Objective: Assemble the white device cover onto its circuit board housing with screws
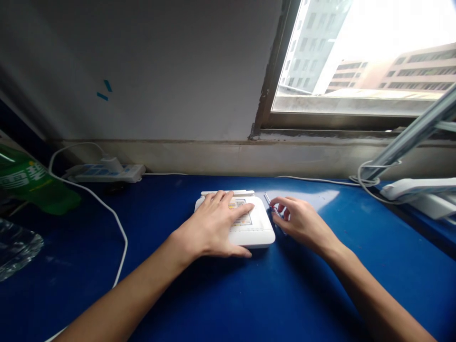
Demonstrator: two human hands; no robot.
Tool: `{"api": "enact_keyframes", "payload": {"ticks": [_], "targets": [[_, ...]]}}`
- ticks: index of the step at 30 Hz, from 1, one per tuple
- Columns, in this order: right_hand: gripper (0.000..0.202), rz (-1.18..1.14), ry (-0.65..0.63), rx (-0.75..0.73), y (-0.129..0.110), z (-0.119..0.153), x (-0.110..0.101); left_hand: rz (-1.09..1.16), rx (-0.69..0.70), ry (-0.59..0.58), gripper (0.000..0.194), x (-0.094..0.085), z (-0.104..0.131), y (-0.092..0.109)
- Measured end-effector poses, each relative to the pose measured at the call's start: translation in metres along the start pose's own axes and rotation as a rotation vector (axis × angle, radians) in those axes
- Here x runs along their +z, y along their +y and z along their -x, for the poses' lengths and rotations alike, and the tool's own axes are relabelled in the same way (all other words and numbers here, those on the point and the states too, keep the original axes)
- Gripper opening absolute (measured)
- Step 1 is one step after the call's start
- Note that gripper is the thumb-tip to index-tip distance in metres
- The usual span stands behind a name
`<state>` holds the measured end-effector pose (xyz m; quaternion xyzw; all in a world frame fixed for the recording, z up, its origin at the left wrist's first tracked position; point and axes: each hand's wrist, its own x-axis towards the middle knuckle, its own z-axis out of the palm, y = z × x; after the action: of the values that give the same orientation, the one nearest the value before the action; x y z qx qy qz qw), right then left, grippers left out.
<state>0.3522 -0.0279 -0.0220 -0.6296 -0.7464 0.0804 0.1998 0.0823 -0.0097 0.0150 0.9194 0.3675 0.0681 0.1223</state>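
Note:
A white router (261,223) lies on the blue tabletop, with a printed label (245,219) on its upper face and a white antenna (244,193) along its far edge. My left hand (213,225) spans it from above, thumb at the near edge and several fingertips by the far edge, the index finger stretched over the label. Just right of the router, my right hand (297,218) is closed in a pinch around a small screwdriver (268,197). Its thin metal shaft points up and left; the fingers partly hide its handle.
Left of the router, a white cable (116,218) runs from a power strip (131,173). A green bottle (42,185) and a clear plastic bottle (19,247) lie at far left. On the right are a metal bar (409,133) with cable around it and a white device (420,187).

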Motion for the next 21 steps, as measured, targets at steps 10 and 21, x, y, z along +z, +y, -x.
{"api": "enact_keyframes", "payload": {"ticks": [10,21], "targets": [[0.017,-0.141,0.014,0.124,-0.003,0.001,-0.011,0.065,0.048,0.099,0.113,0.011,-0.018,0.004],[0.033,-0.266,-0.025,0.231,0.003,-0.003,-0.008,0.543,0.002,0.846,0.108,0.014,-0.007,-0.002]]}}
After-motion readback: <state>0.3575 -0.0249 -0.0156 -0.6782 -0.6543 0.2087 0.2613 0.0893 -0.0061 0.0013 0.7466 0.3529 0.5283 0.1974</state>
